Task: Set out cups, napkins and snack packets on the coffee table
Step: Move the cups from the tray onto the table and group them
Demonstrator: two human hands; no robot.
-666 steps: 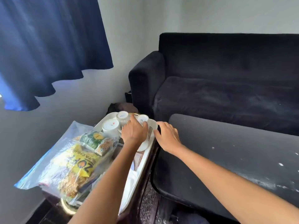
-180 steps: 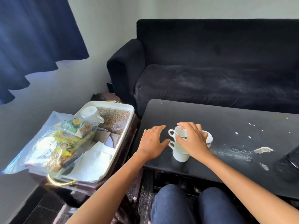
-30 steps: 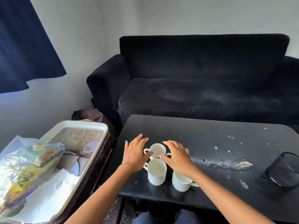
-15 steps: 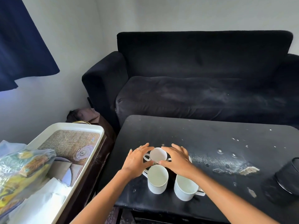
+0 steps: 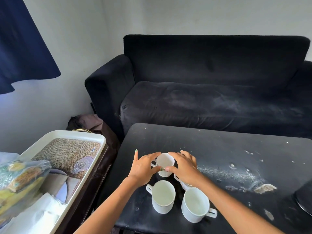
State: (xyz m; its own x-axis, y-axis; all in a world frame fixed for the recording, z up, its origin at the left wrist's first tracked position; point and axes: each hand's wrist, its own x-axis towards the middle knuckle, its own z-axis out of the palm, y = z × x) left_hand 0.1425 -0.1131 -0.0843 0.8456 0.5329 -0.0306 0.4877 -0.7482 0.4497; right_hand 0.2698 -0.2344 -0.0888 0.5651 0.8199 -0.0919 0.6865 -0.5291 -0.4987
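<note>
No print on the snack packets (image 5: 22,181) or cups (image 5: 163,196) is legible.

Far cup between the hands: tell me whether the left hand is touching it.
Touching. In the head view the left hand has its thumb and forefinger curled against the side of the far cup, no gap showing.

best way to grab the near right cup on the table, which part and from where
Take the near right cup by its handle, coming from the right. It stands upright on the coffee table, its handle points right, and another cup crowds its left side.
</note>
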